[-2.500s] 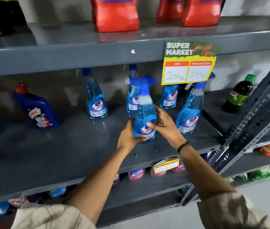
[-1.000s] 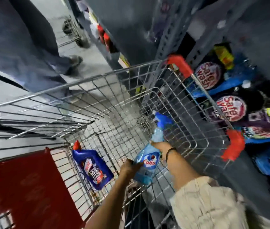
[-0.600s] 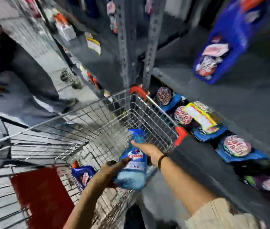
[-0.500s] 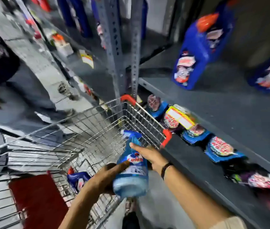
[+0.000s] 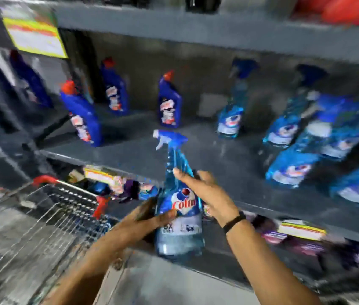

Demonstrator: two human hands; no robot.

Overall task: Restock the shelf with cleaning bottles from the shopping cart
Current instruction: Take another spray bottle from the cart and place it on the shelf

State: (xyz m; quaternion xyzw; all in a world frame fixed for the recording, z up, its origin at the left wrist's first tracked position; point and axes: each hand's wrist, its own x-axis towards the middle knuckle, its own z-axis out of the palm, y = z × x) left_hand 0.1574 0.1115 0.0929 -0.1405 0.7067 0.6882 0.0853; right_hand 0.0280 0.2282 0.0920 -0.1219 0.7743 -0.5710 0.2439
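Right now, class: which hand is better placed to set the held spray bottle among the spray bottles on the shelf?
Right. The right hand grips the spray bottle on the side nearer the shelved spray bottles; the left hand only supports it lower down.

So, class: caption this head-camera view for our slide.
Both hands carry a blue spray bottle from the cart towards the grey shelf.

You held the blue Colin spray bottle (image 5: 179, 214) upright, its trigger head above your fingertips, its label between your left thumb and right palm. Beyond your fingers, on the grey shelf (image 5: 218, 159), stood more blurred spray bottles (image 5: 229, 119) and dark blue red-capped bottles (image 5: 169, 106).
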